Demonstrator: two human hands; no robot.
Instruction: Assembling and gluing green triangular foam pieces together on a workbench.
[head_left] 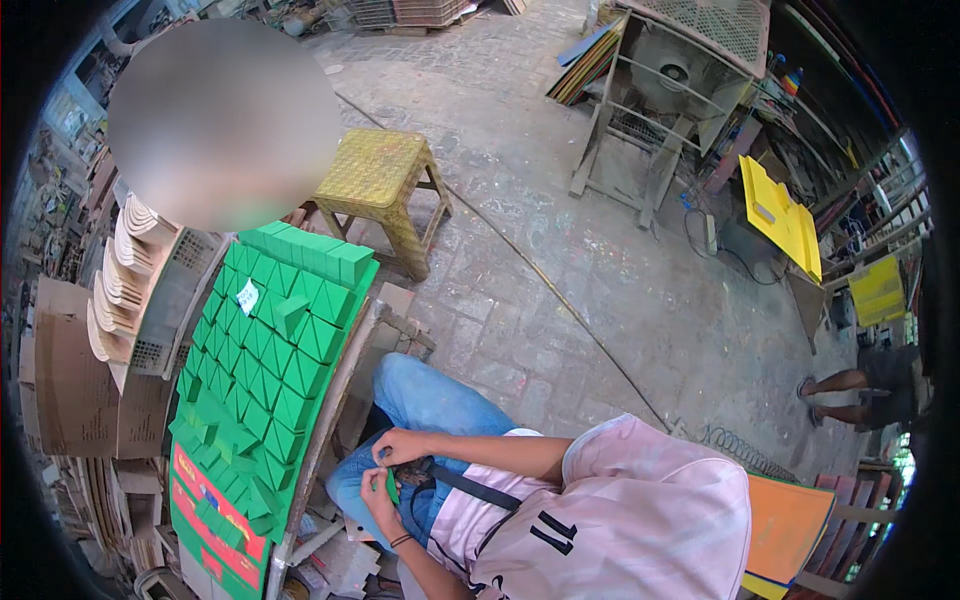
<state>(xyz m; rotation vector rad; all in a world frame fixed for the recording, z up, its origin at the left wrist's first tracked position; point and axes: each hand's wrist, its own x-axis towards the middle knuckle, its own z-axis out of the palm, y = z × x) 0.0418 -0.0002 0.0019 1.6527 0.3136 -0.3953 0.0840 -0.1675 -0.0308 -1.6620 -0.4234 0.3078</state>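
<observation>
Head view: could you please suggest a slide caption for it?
Left hand and right hand pinch a small green paper piece beside a board of green triangular boxes.

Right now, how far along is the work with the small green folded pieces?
Done: many green folded pieces lie in rows on the long board at the left. In hand: the left hand and right hand hold a single green piece. Left: the lower rows look loose; how many remain cannot be told.
</observation>
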